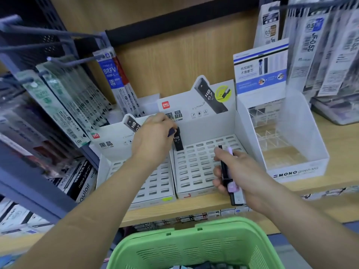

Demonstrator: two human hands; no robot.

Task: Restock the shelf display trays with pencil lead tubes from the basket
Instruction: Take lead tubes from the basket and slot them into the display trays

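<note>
We look forward and down from head height, close to the wooden shelf (pixel 194 207), with the green basket (pixel 196 247) at our lower edge.

Two bare, sleeveless forearms (pixel 101 193)

Your green basket (pixel 196 247) gets cut off by the bottom edge — whatever's inside is just a dark blur. Your right hand (pixel 242 175) covers most of the tubes (pixel 225 171) it grips, so no counting them. Small print on the white tray (pixel 194 171) is unreadable too.
</note>
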